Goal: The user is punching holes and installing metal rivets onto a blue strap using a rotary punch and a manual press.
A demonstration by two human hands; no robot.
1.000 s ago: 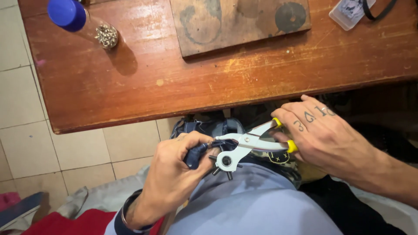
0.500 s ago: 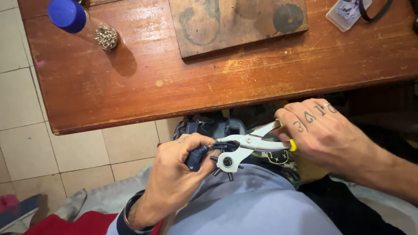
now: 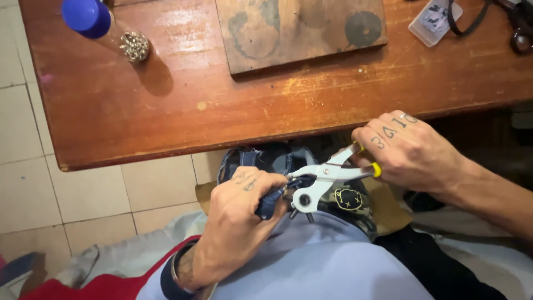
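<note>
Over the lap, just below the near edge of the worn reddish-brown wooden table (image 3: 166,111), the right hand (image 3: 408,150) is closed around the yellow-tipped handles of a silver metal revolving hole punch plier (image 3: 316,183), squeezing them narrow. The left hand (image 3: 244,208) pinches a dark blue denim strap (image 3: 270,201) between thumb and fingers and holds it into the plier's head, beside its round punch wheel. Beneath both lies a bundle of blue denim and camouflage-patterned fabric (image 3: 350,200). On the table, well apart from the hands, stand a blue-capped clear bottle (image 3: 89,18) beside small silvery metal fittings (image 3: 135,45), and a stained square wooden board (image 3: 300,30)
</note>
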